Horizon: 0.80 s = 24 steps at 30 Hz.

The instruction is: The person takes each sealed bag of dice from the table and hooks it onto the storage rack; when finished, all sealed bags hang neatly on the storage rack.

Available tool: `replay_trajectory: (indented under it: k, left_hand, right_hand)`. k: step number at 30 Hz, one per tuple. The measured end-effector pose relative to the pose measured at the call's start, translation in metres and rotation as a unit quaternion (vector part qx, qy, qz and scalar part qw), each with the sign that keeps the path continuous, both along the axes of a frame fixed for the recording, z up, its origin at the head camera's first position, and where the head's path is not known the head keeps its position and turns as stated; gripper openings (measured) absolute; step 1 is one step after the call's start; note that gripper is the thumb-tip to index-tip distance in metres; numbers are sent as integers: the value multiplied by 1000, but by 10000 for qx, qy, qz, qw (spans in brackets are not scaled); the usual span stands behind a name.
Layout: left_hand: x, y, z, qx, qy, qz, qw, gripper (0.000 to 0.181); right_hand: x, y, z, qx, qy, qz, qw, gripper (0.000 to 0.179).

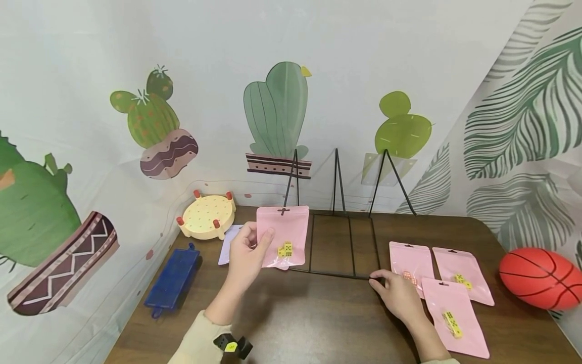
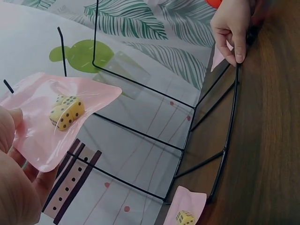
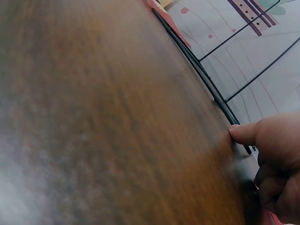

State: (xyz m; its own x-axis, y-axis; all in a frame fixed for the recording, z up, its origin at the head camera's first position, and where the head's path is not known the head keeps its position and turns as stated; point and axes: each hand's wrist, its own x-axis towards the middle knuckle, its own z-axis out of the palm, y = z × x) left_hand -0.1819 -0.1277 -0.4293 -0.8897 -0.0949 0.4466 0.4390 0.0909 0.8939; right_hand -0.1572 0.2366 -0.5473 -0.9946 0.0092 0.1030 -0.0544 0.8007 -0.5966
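My left hand [image 1: 247, 253] pinches a pink pouch [image 1: 295, 227] by its left side, thumb in front. Yellow dice [image 2: 68, 112] show through the pouch's clear front. In the head view its hang slot overlaps the left prong of a black wire display rack [image 1: 334, 275]. My right hand [image 1: 400, 296] pinches the rack's front right corner between thumb and index finger, low at the tabletop. Another pink pouch [image 2: 187, 206] with yellow dice is by the rack's left end, mostly hidden behind the held one in the head view.
Three pink pouches [image 1: 459, 328] with dice lie right of the rack, near a red basketball [image 1: 541, 278]. To the left are a blue plastic case [image 1: 173, 278], a cream round stand with red-tipped legs [image 1: 206, 215] and a pale purple item [image 1: 226, 247]. A cactus-print wall sheet [image 1: 345, 76] hangs behind.
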Motion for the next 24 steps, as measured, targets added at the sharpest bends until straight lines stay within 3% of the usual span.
replay_trajectory:
  k: [6, 12, 24]
  left_hand:
    - [-11, 4, 0, -126, -50, -100, 9999, 19]
    - [-28, 8, 3, -246, 124, -67, 9996, 20]
    - [-71, 14, 11, -761, 109, 462, 9960, 19]
  right_hand:
    - [1, 1, 1, -13, 29, -8, 10000, 17]
    - [1, 2, -1, -1, 68, -16, 10000, 17]
    - [0, 1, -3, 45, 43, -17, 10000, 17]
